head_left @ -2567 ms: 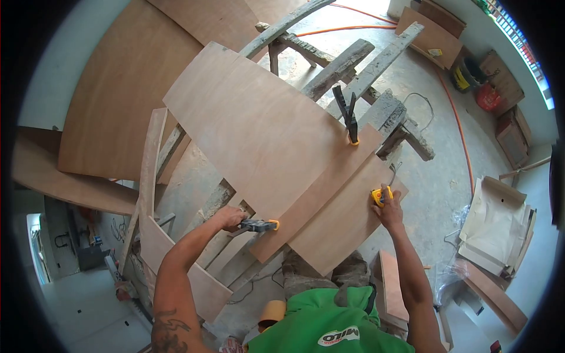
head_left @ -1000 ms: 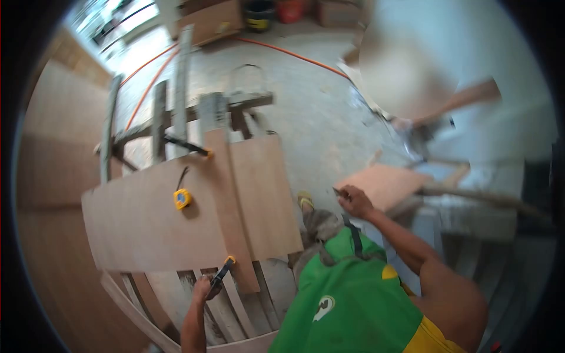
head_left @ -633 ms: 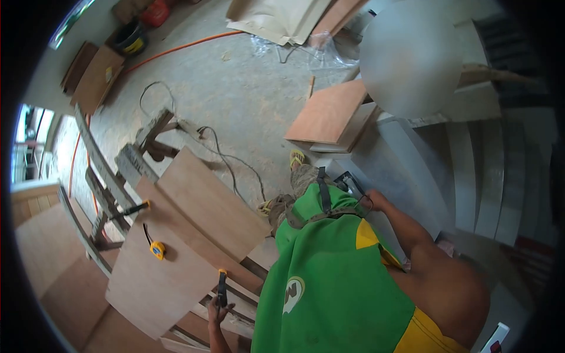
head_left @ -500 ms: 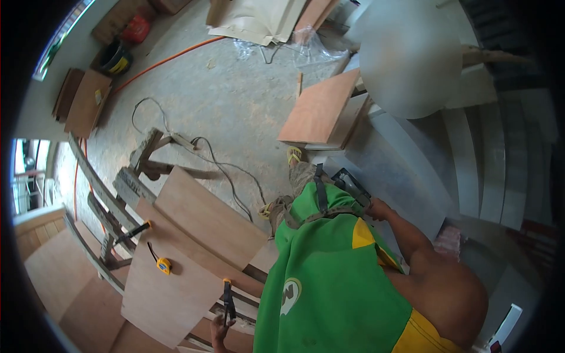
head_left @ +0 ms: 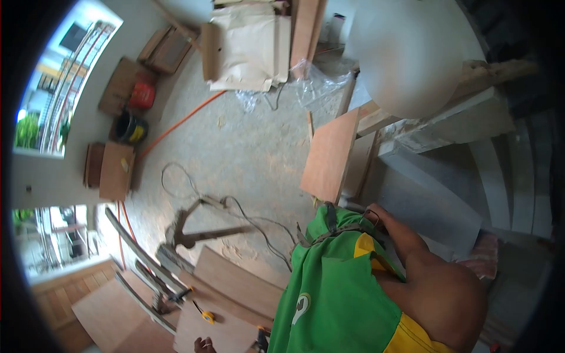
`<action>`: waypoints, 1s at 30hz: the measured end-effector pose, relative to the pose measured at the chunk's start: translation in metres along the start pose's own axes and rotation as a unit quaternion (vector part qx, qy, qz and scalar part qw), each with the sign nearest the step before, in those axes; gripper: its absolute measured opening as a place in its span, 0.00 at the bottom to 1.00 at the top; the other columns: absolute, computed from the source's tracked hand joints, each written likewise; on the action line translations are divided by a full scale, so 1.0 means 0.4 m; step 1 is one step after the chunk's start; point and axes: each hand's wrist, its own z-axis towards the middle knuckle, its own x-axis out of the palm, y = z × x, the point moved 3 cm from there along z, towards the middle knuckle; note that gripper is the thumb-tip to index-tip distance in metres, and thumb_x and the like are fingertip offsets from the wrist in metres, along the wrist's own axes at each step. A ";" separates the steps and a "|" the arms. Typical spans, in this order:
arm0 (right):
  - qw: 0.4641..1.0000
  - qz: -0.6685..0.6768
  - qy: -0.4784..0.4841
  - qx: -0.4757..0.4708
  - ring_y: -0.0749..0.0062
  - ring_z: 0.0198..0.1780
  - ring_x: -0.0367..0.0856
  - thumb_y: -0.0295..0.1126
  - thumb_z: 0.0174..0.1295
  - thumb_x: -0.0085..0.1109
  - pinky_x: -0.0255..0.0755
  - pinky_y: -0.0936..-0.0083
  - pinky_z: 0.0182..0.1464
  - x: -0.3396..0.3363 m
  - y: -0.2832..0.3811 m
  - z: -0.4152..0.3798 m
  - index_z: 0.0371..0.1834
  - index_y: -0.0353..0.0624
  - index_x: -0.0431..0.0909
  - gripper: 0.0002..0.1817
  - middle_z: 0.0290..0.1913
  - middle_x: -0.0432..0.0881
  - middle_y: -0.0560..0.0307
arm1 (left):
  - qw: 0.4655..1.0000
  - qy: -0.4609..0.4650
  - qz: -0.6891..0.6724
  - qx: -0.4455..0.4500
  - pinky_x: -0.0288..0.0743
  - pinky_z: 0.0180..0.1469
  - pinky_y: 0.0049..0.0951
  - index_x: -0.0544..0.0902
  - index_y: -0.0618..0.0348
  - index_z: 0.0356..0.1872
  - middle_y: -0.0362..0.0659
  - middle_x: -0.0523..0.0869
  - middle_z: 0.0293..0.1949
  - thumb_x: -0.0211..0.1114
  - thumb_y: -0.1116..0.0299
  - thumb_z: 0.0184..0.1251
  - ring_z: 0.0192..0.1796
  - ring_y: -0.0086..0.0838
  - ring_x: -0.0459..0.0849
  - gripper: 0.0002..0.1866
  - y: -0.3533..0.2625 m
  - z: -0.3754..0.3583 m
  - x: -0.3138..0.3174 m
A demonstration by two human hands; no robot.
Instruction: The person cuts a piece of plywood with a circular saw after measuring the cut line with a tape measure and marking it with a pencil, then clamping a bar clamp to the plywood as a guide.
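Note:
My right hand point(head_left: 378, 216) is beside my waist with its fingers curled round the grip of a power tool point(head_left: 353, 206). Most of that tool is hidden behind my green shirt, so its exact kind does not show. At the bottom edge, my left hand point(head_left: 204, 346) is partly in view over a plywood sheet point(head_left: 226, 335), fingers a little apart and holding nothing visible. A yellow tape measure point(head_left: 208, 317) lies on the sheet above it. To its right is a black bar clamp point(head_left: 262, 338) with an orange end; another clamp point(head_left: 179, 294) grips farther up.
Wooden trestles point(head_left: 170, 259) carry the plywood. A dark cable point(head_left: 247, 219) and an orange hose point(head_left: 182, 123) lie across the concrete floor. A plywood box point(head_left: 332, 156) stands ahead of me. A dark bucket point(head_left: 130, 128) is by the wall, near windows.
My view has tilted up, showing more wall and windows. My left hand has come away from the nearer clamp and moved left. The power tool is now more hidden behind my body.

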 end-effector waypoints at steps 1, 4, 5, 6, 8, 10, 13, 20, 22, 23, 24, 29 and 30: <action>0.999 0.028 -0.042 -0.001 0.68 0.27 0.80 0.44 0.53 0.60 0.73 0.67 0.32 -0.014 0.009 0.019 0.25 0.35 0.79 0.19 0.22 0.80 0.52 | 0.999 0.032 -0.009 0.015 0.76 0.46 0.39 0.78 0.68 0.50 0.57 0.83 0.42 0.66 0.60 0.60 0.43 0.43 0.82 0.23 -0.076 0.061 0.034; 0.987 0.110 -0.110 0.038 0.57 0.30 0.81 0.47 0.51 0.60 0.74 0.65 0.34 0.010 -0.017 0.028 0.24 0.35 0.80 0.21 0.26 0.80 0.45 | 0.964 0.067 -0.170 0.195 0.79 0.37 0.25 0.76 0.69 0.48 0.48 0.84 0.31 0.68 0.79 0.51 0.35 0.29 0.84 0.21 -0.341 0.243 0.169; 0.980 0.138 -0.131 0.061 0.46 0.34 0.82 0.50 0.49 0.60 0.75 0.63 0.37 0.019 -0.025 0.037 0.27 0.35 0.81 0.23 0.33 0.82 0.39 | 0.969 0.114 -0.127 0.178 0.79 0.38 0.27 0.76 0.67 0.49 0.48 0.84 0.34 0.69 0.76 0.51 0.37 0.31 0.85 0.21 -0.470 0.273 0.192; 0.973 0.162 -0.148 0.071 0.46 0.34 0.82 0.50 0.49 0.60 0.75 0.63 0.37 0.019 -0.025 0.039 0.27 0.35 0.81 0.23 0.33 0.82 0.39 | 0.966 0.155 -0.103 0.179 0.79 0.39 0.27 0.77 0.66 0.49 0.48 0.83 0.37 0.70 0.74 0.52 0.40 0.32 0.85 0.21 -0.570 0.319 0.230; 0.970 0.173 -0.138 0.104 0.51 0.32 0.83 0.48 0.51 0.60 0.75 0.63 0.37 0.065 -0.032 0.002 0.28 0.36 0.81 0.21 0.30 0.83 0.43 | 0.933 0.219 -0.046 0.282 0.79 0.38 0.28 0.78 0.66 0.49 0.49 0.85 0.37 0.71 0.72 0.53 0.39 0.31 0.85 0.21 -0.784 0.381 0.302; 0.917 0.297 -0.210 0.164 0.56 0.29 0.82 0.46 0.52 0.60 0.75 0.63 0.35 0.140 -0.017 -0.061 0.28 0.37 0.81 0.19 0.28 0.83 0.46 | 0.886 0.288 0.011 0.362 0.79 0.39 0.31 0.78 0.66 0.49 0.51 0.84 0.41 0.71 0.70 0.53 0.37 0.34 0.85 0.22 -0.962 0.429 0.376; 0.787 0.480 -0.259 0.289 0.71 0.22 0.80 0.44 0.53 0.61 0.75 0.69 0.28 0.229 0.029 -0.143 0.32 0.40 0.79 0.16 0.24 0.82 0.54 | 0.768 0.345 0.038 0.539 0.79 0.34 0.31 0.79 0.65 0.49 0.52 0.86 0.37 0.71 0.65 0.55 0.33 0.35 0.86 0.22 -1.207 0.498 0.460; 0.545 0.616 -0.420 0.384 0.71 0.22 0.82 0.44 0.53 0.62 0.76 0.72 0.25 0.548 0.303 -0.226 0.36 0.40 0.79 0.17 0.23 0.82 0.52 | 0.628 0.349 0.194 0.668 0.79 0.37 0.35 0.79 0.64 0.47 0.55 0.86 0.37 0.72 0.65 0.53 0.35 0.40 0.86 0.22 -1.637 0.599 0.612; 0.605 0.632 -0.341 0.344 0.66 0.26 0.83 0.43 0.53 0.62 0.77 0.69 0.32 0.601 0.390 -0.238 0.35 0.38 0.79 0.17 0.27 0.82 0.51 | 0.619 0.349 0.207 0.672 0.78 0.40 0.36 0.81 0.64 0.46 0.54 0.86 0.35 0.72 0.64 0.53 0.38 0.43 0.86 0.20 -1.703 0.581 0.638; 0.635 0.636 -0.302 0.317 0.63 0.29 0.84 0.42 0.54 0.62 0.77 0.67 0.35 0.615 0.418 -0.238 0.35 0.37 0.79 0.17 0.28 0.83 0.50 | 0.605 0.351 0.211 0.683 0.78 0.40 0.36 0.81 0.64 0.46 0.54 0.86 0.35 0.72 0.64 0.53 0.38 0.43 0.86 0.20 -1.722 0.576 0.662; 0.622 0.643 -0.311 0.321 0.63 0.29 0.84 0.42 0.54 0.62 0.77 0.67 0.35 0.644 0.436 -0.228 0.35 0.37 0.79 0.17 0.28 0.83 0.50 | 0.598 0.344 0.213 0.692 0.78 0.41 0.37 0.81 0.64 0.46 0.53 0.87 0.34 0.72 0.64 0.53 0.38 0.42 0.86 0.20 -1.730 0.609 0.691; 0.758 0.434 -0.298 0.384 0.52 0.52 0.76 0.37 0.54 0.60 0.72 0.56 0.50 0.702 0.284 -0.165 0.47 0.39 0.74 0.19 0.47 0.76 0.44 | 0.487 0.337 0.334 0.733 0.76 0.46 0.41 0.84 0.61 0.39 0.56 0.85 0.37 0.69 0.56 0.54 0.43 0.49 0.83 0.19 -1.667 0.636 0.747; 0.774 0.380 -0.260 0.434 0.52 0.55 0.75 0.34 0.56 0.58 0.70 0.52 0.51 0.643 0.245 -0.194 0.51 0.41 0.70 0.20 0.51 0.74 0.45 | 0.459 0.358 0.354 0.732 0.76 0.47 0.42 0.84 0.60 0.39 0.55 0.85 0.38 0.69 0.56 0.55 0.44 0.50 0.82 0.19 -1.640 0.627 0.732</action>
